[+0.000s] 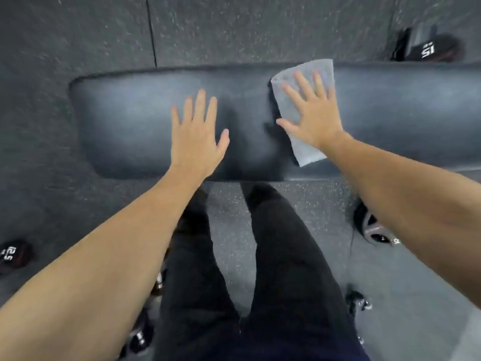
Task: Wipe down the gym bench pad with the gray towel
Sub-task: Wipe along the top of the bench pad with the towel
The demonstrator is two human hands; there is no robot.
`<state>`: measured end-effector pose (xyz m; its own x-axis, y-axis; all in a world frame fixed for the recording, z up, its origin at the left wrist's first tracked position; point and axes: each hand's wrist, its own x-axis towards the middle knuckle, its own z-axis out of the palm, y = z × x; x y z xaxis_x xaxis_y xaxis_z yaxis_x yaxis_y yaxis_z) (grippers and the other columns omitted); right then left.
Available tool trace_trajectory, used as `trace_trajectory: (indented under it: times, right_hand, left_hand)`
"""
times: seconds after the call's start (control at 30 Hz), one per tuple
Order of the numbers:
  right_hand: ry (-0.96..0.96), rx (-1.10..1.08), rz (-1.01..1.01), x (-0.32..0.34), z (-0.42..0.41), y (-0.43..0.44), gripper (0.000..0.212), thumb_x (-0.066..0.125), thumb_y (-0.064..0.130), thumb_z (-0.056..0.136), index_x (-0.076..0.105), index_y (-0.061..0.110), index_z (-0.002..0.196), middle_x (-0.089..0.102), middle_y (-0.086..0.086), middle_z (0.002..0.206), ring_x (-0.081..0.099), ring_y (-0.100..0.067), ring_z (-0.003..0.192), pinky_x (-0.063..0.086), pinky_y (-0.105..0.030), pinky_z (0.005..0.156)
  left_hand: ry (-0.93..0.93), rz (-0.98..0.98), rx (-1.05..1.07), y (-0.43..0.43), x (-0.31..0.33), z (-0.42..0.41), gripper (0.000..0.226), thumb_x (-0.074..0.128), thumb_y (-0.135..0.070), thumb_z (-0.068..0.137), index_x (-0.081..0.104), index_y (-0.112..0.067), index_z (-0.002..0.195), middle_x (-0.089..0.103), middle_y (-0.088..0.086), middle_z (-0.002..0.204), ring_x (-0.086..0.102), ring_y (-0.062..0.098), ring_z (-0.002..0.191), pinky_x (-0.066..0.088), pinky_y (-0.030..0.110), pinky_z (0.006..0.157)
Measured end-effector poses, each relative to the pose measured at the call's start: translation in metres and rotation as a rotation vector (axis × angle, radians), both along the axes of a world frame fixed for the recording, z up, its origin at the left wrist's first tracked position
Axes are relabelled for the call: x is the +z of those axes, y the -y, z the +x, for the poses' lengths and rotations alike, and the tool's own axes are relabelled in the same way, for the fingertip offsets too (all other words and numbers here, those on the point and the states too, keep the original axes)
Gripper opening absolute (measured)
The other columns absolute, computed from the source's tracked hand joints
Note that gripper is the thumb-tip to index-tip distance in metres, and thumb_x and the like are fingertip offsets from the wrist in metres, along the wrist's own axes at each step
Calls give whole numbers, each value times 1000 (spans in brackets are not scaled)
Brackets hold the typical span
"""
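Note:
The black gym bench pad (135, 121) runs left to right across the middle of the head view, its rounded end at the left. A gray towel (305, 74) lies flat on the pad right of centre, reaching from the far edge almost to the near edge. My right hand (313, 113) presses flat on the towel with fingers spread. My left hand (197, 136) rests flat on the bare pad to the left of the towel, fingers apart, holding nothing.
Speckled dark rubber floor (234, 27) surrounds the bench. A black dumbbell marked 15 (426, 48) lies beyond the pad at the far right. Another dumbbell (14, 255) sits at the near left, more weights (374, 230) at the near right. My legs in black trousers (260, 269) stand before the pad.

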<state>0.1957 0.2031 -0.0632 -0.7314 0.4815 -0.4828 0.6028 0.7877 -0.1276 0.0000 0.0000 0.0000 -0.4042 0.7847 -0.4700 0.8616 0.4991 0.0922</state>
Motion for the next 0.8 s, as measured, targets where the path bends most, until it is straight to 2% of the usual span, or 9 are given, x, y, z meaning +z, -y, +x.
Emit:
trace_trajectory:
  times: [0.1,0.2,0.3,0.4,0.47,0.6,0.8]
  right_hand:
    - [-15,85,81,-36,17,-9,79,47,70,94,24,35,161,14,-5,172,13,-51,154,21,-74,115]
    - [-77,55,115,-63,26,1,73,31,68,102,9,36,164,7,-7,173,7,-55,153,12,-78,116]
    - [-172,-3,171,-89,23,16,63,24,56,107,11,32,164,13,-13,172,9,-58,151,7,-76,118]
    - [-242,35,172,-102,9,34,60,23,51,109,14,30,164,18,-14,170,12,-57,151,8,-74,119]
    - [-259,34,179,-105,-17,56,59,25,49,110,18,28,164,20,-14,170,14,-56,151,8,-72,121]
    - [-265,-70,193,-107,-86,112,55,31,46,112,23,25,162,24,-13,169,16,-53,152,9,-70,123]
    - [-259,-16,164,-103,-218,207,56,29,47,110,27,27,161,26,-7,169,19,-47,154,15,-73,119]
  left_hand:
    - [2,-39,-39,6,-43,-6,69,33,-46,102,21,-9,159,17,15,167,21,38,151,18,59,120]
    - [23,5,-64,12,-81,-21,69,35,-45,101,22,-10,159,17,14,168,20,37,152,17,59,122]
    - [13,60,-73,27,-111,-41,68,36,-43,101,24,-9,158,17,14,168,20,37,153,17,59,122]
    - [22,103,-99,48,-127,-52,66,37,-39,101,24,-9,158,15,14,169,15,32,155,17,60,122]
    - [13,139,-118,64,-133,-60,64,38,-37,101,24,-10,158,15,14,169,14,31,156,17,61,121]
    - [-16,177,12,100,-135,-86,60,42,-33,100,31,-10,155,21,19,166,20,35,154,18,61,121]
    - [-126,179,179,161,-138,-152,60,43,-33,99,33,-10,153,22,19,165,20,39,152,18,62,120]
